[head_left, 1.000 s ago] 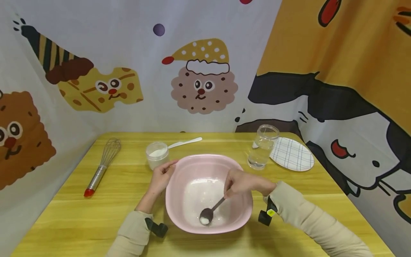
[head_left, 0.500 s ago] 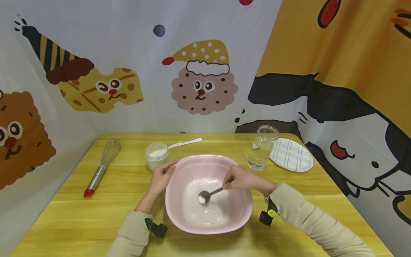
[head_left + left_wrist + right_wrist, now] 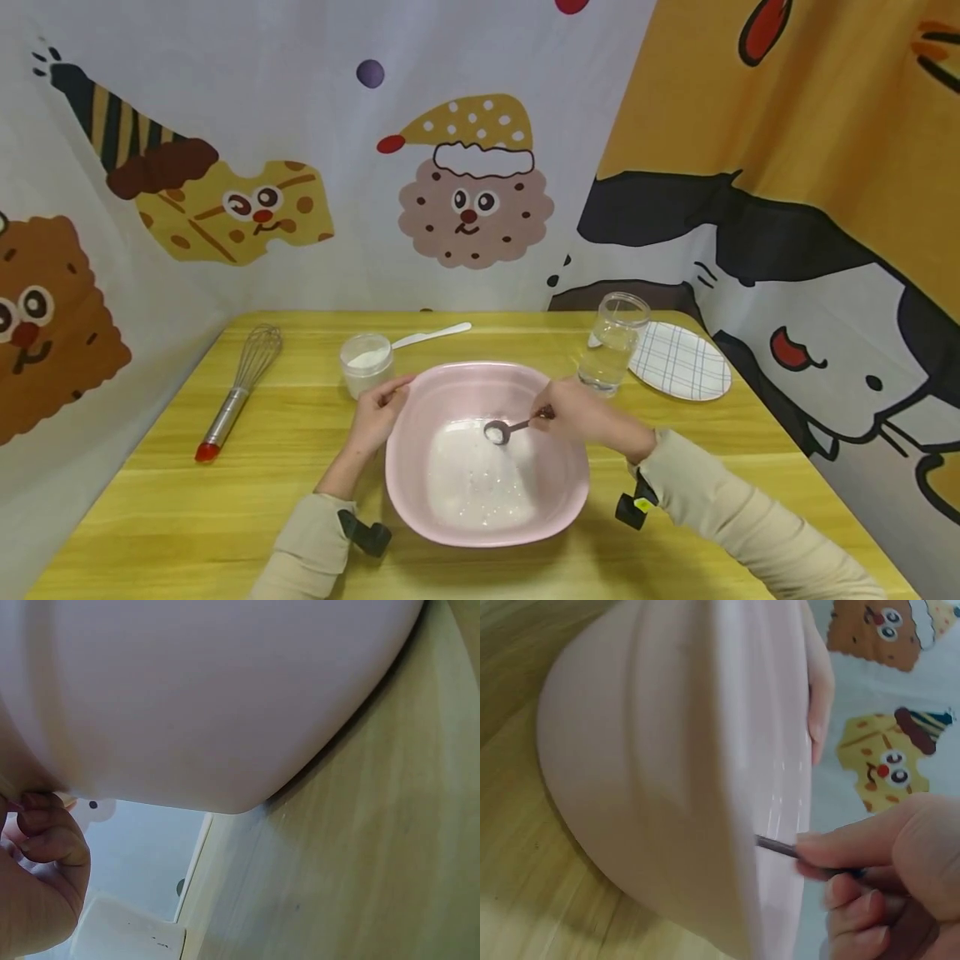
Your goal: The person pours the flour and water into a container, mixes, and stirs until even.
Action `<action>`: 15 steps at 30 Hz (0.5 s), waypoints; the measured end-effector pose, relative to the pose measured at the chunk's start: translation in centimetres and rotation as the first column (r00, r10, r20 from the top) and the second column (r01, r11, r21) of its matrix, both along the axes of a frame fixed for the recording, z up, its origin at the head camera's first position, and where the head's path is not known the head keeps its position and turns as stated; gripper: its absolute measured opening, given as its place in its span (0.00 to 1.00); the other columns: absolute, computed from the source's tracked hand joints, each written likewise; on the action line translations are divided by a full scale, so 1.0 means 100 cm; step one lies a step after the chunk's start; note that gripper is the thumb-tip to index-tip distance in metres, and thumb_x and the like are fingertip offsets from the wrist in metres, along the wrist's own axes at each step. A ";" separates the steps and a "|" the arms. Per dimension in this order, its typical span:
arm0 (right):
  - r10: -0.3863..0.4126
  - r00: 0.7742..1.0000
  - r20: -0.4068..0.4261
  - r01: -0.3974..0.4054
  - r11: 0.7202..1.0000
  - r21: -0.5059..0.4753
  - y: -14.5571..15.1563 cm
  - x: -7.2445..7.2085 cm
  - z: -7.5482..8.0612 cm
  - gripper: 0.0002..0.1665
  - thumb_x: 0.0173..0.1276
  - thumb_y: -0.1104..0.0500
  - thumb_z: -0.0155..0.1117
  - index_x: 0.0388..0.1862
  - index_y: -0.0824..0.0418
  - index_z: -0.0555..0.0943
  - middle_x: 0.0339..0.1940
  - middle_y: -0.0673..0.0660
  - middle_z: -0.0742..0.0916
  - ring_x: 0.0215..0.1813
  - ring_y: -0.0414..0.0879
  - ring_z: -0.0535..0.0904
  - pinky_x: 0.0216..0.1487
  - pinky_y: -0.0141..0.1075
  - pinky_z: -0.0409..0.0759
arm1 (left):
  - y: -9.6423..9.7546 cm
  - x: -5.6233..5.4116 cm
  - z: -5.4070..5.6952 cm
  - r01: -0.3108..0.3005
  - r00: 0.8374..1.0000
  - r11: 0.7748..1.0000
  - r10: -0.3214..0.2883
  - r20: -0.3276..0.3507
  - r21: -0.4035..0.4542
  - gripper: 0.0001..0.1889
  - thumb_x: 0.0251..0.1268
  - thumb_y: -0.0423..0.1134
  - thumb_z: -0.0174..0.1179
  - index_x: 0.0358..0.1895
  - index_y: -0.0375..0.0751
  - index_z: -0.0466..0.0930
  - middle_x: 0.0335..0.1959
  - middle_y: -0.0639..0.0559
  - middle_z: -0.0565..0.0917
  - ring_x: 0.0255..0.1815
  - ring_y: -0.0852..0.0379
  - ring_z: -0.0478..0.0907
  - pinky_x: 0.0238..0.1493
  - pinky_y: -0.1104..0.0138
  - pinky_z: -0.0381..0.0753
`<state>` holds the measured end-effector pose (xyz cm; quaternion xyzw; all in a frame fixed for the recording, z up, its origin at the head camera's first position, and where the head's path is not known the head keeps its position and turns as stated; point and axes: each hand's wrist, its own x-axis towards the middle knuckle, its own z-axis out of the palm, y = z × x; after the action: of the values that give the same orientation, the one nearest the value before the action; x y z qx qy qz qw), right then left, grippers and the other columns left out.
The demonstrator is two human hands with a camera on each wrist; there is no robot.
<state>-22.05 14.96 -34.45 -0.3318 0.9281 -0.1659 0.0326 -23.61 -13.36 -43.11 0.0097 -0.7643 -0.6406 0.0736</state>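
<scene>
I see the right hand (image 3: 576, 410) pinching a dark spoon (image 3: 518, 427), its scoop (image 3: 496, 432) beyond the fingertips; the left hand (image 3: 379, 415) probably grips the pink basin (image 3: 401, 475) by its rim.

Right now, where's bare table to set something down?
Free: the wood between the whisk and left hand; the back strip between the white utensil and clear jar; wood between plaid plate and right sleeve. Crowded: the back-left corner of the pink basin, where hand and powder jar sit close.
</scene>
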 end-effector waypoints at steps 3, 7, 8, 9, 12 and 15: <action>0.092 0.983 -0.159 -0.099 0.994 -0.035 -0.005 0.004 -0.003 0.02 0.52 0.63 0.65 0.26 0.59 0.84 0.22 0.50 0.85 0.23 0.34 0.75 0.25 0.20 0.72 | 0.000 0.000 0.000 0.000 1.000 1.000 0.000 0.002 -0.002 0.14 0.62 0.35 0.51 0.49 0.37 0.77 0.18 0.55 0.70 0.20 0.63 0.69 0.22 0.74 0.71; 0.176 0.928 -0.329 -0.206 0.977 -0.058 -0.009 0.008 -0.007 0.02 0.52 0.62 0.66 0.26 0.59 0.84 0.23 0.50 0.85 0.24 0.35 0.77 0.27 0.20 0.73 | -0.001 0.000 0.001 -0.002 1.000 1.000 0.002 0.006 -0.012 0.14 0.62 0.35 0.51 0.49 0.38 0.77 0.18 0.55 0.69 0.20 0.63 0.68 0.22 0.74 0.71; 0.190 0.918 -0.347 -0.223 0.973 -0.059 -0.010 0.008 -0.008 0.02 0.52 0.62 0.66 0.26 0.59 0.84 0.22 0.50 0.85 0.24 0.35 0.77 0.27 0.20 0.73 | -0.001 0.000 0.001 -0.002 1.000 1.000 0.002 0.007 -0.015 0.14 0.62 0.35 0.51 0.49 0.38 0.77 0.18 0.55 0.69 0.20 0.63 0.68 0.22 0.74 0.71; 0.204 0.917 -0.343 -0.236 0.970 -0.054 -0.010 0.009 -0.009 0.02 0.51 0.62 0.66 0.26 0.59 0.84 0.22 0.50 0.84 0.23 0.34 0.76 0.26 0.19 0.73 | 0.000 0.000 0.001 -0.004 1.000 1.000 0.004 0.008 -0.015 0.14 0.62 0.35 0.51 0.49 0.39 0.78 0.18 0.55 0.69 0.20 0.63 0.68 0.22 0.74 0.70; 0.242 0.930 -0.276 -0.261 0.965 -0.034 -0.010 0.009 -0.011 0.02 0.51 0.63 0.66 0.26 0.59 0.84 0.21 0.50 0.84 0.22 0.32 0.74 0.25 0.17 0.71 | 0.000 0.001 0.001 -0.008 1.000 1.000 0.008 0.004 -0.020 0.14 0.62 0.35 0.51 0.49 0.39 0.78 0.18 0.54 0.70 0.21 0.63 0.68 0.23 0.74 0.70; 0.268 0.929 -0.253 -0.284 0.958 -0.027 -0.009 0.008 -0.014 0.03 0.51 0.64 0.65 0.26 0.59 0.84 0.19 0.49 0.83 0.21 0.31 0.71 0.24 0.16 0.69 | 0.000 0.001 0.001 -0.008 1.000 1.000 0.009 0.007 -0.017 0.14 0.62 0.35 0.51 0.49 0.39 0.78 0.19 0.54 0.70 0.21 0.63 0.68 0.23 0.74 0.70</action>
<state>-21.22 14.05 -35.90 -0.4780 0.8632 -0.1462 -0.0708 -23.50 -13.38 -42.99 0.0144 -0.7700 -0.6336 0.0739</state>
